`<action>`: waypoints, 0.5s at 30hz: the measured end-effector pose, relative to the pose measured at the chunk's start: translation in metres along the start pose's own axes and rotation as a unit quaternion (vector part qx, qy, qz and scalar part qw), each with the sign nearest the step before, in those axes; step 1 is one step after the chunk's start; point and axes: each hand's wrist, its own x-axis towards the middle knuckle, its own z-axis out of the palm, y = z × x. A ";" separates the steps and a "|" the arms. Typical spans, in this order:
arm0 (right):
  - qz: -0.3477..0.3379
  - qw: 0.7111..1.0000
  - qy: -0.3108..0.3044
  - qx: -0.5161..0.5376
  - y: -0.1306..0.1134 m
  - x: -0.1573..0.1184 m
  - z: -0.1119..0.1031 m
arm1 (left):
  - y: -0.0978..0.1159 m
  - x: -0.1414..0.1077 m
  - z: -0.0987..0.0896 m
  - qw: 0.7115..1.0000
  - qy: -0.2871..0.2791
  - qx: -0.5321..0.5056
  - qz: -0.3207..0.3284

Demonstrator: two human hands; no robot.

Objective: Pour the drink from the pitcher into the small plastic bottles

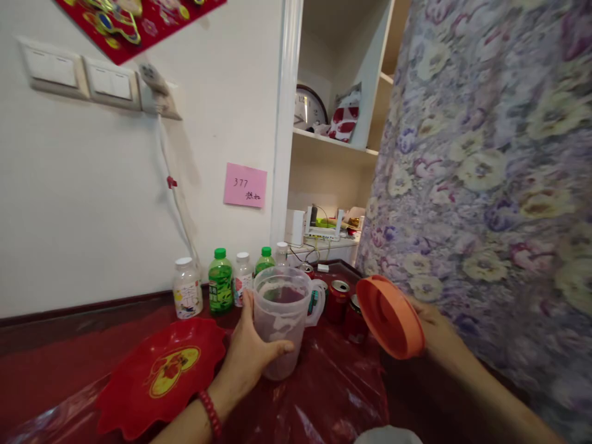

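My left hand [254, 345] is wrapped round the side of a translucent plastic pitcher [282, 324], thumb across its front. The pitcher stands upright with its top uncovered and its handle pointing right. To the right, my right hand [428, 324] grips an orange lid [391, 317], tilted so that its hollow underside shows. Lid and pitcher are apart. Most of the right fingers are hidden behind the lid. A red scalloped plate [124, 376] with a yellow emblem lies left of my left hand.
Several bottles, among them a green-capped bottle [221, 283] and a white-capped bottle [187, 290], line the wall. Red drink cans [337, 302] stand behind the pitcher and lid. A floral curtain [485, 185] hangs at right. A pale object [387, 435] shows at the bottom edge.
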 end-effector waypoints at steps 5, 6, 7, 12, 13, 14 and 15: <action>0.093 0.992 0.036 0.077 0.057 -0.018 -0.010 | 0.007 -0.001 -0.026 1.000 0.009 -0.026 -0.009; 0.107 0.991 0.040 0.077 0.064 -0.020 -0.010 | 0.010 -0.001 -0.031 0.999 0.028 -0.024 -0.007; 0.119 0.989 0.038 0.078 0.069 -0.022 -0.009 | 0.014 -0.001 -0.035 0.999 0.046 -0.022 -0.005; 0.174 0.981 -0.046 0.074 0.085 -0.023 -0.013 | 0.031 -0.011 -0.043 0.996 0.068 -0.046 -0.028; 0.174 0.981 -0.066 0.058 0.088 -0.021 -0.018 | 0.034 -0.014 -0.043 0.996 0.062 -0.054 -0.034; 0.172 0.981 -0.082 0.033 0.091 -0.018 -0.024 | 0.036 -0.017 -0.043 0.996 0.057 -0.060 -0.039; 0.169 0.981 -0.092 0.005 0.095 -0.015 -0.031 | 0.037 -0.020 -0.044 0.996 0.053 -0.063 -0.042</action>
